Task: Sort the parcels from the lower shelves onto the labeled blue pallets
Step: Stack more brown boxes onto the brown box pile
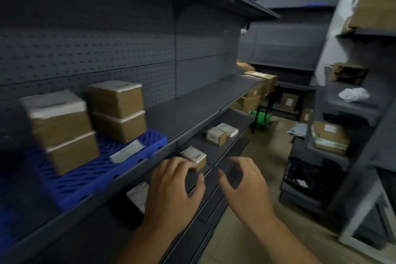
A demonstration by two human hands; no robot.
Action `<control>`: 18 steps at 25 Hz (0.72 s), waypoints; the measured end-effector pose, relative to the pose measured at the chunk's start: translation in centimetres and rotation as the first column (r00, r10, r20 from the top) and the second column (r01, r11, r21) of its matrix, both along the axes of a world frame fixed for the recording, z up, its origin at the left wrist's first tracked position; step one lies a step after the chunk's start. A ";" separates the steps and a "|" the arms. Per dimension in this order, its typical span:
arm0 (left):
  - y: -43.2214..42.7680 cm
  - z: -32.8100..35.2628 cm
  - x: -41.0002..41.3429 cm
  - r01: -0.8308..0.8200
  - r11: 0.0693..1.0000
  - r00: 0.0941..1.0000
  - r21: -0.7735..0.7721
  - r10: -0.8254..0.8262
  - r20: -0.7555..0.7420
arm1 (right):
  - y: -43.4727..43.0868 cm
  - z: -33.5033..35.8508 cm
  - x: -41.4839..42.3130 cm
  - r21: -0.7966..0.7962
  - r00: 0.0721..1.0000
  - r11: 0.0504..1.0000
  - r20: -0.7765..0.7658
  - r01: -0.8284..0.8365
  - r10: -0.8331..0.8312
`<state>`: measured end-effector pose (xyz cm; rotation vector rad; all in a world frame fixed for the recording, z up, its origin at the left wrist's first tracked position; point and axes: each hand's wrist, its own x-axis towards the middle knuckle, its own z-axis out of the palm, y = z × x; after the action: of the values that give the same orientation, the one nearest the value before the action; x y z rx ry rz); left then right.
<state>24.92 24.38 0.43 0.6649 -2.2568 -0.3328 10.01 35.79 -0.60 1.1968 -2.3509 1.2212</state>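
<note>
The grey rack [192, 100] fills the left of the room. On its upper shelf sits the blue pallet [90, 176], carrying 4 boxes [120, 100] in 2 stacks of 2 toward its back and left. Its front right part is bare slats, with a white label [126, 151] lying flat there, the print too blurred to read. Below and in front runs the lower shelf [233, 118], where the parcels wait.

Both hands are out over it. The left hand [171, 191] has its fingers [186, 166] spread and bent, holding nothing, with the tips at the near edge of the closest parcel [196, 154]. Whether they touch it I cannot tell through the blur. The right hand [246, 186] hangs just right of that parcel over bare shelf, its fingers loosely curled and empty. 2 more parcels [216, 137] lie side by side farther along the same shelf.

I'd judge the step in hand to be picking up that closest parcel. To do it well, bring the right hand in on its far side so the 2 hands hold it between them. Draw it out toward the aisle before lifting, since the upper shelf's edge looks close above. Read its white sticker, match it to the label, then set it on the bare slats, off the label and without knocking the stacks
</note>
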 end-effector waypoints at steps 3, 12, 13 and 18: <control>0.9 -0.6 -8.9 0.052 0.998 0.997 0.017 -0.053 0.064 | 1.8 -1.0 -7.9 -0.003 0.997 0.997 0.044 0.071 -0.071; 1.1 -2.0 -29.5 0.159 0.984 0.983 0.080 -0.165 0.084 | 4.6 -2.6 -26.6 0.089 0.969 0.982 0.169 0.165 -0.178; 0.4 -2.5 -31.2 0.156 0.984 0.982 0.087 -0.165 0.097 | 4.1 -2.9 -28.2 0.090 0.968 0.982 0.178 0.163 -0.177; -2.9 -4.2 -38.3 0.118 0.981 0.991 0.152 -0.126 0.047 | 0.0 -5.6 -36.4 0.144 0.958 0.970 0.184 0.197 -0.222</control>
<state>-13.39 21.53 -3.74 0.6197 -2.3493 -0.5533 -26.41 35.77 -6.22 0.8636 -2.6541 1.1860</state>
